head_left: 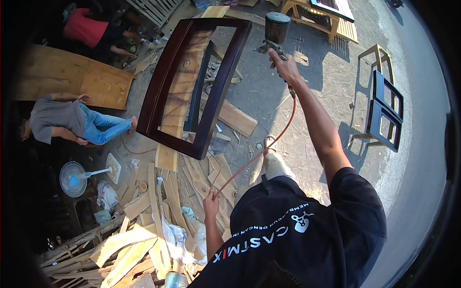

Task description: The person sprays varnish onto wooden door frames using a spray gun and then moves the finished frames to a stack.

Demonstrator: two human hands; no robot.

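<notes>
My right hand (284,66) is closed around the grip of a spray gun (264,47), held out ahead of me. A round paint cup (277,29) sits on top of the gun. From its grip a red air hose (261,152) droops in a curve to my left hand (211,204), whose fingers are wrapped round it. Left of the gun stands a dark reddish-brown, glossy wooden frame (162,81) with a large opening. The gun is apart from the frame. Light wooden boards (167,156) show beneath and through the frame.
Scrap wood (139,240) covers the ground at lower left, near a standing fan (74,179). One person in jeans (96,125) and another in red (86,24) are at left. Small dark frames (386,110) lean on a stand at right, beside the road (422,144).
</notes>
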